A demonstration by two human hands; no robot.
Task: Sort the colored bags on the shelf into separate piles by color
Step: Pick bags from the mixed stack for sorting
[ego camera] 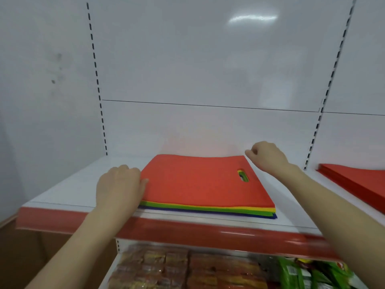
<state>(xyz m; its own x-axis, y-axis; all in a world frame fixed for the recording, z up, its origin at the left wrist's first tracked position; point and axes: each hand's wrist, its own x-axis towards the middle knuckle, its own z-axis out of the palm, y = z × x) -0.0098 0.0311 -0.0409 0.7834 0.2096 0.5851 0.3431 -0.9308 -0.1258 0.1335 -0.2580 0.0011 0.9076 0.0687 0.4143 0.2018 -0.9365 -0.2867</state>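
1. Hands up on the shelf: the left hand sits at the left edge of the stack with its thumb lying on the top bag. Its fingers bend down the side, and I cannot tell whether they hook under.
2. The right hand is curled at the far right corner, fingertips right at the edge. I cannot tell whether it is pinching the corner.
3. Between them lies the stack of flat coloured fabric bags, on the white metal shelf near its red front strip.
4. The flat red top bag has an oval handle cut-out with green showing through. Yellow, green and dark blue edges peek out below at the front, squared up neatly.
5. A flat red pile lies on the neighbouring shelf to the right, well apart, and may be the red pile begun.
6. No yellow, green or blue piles are in view, so I judge most of the sorting is left.
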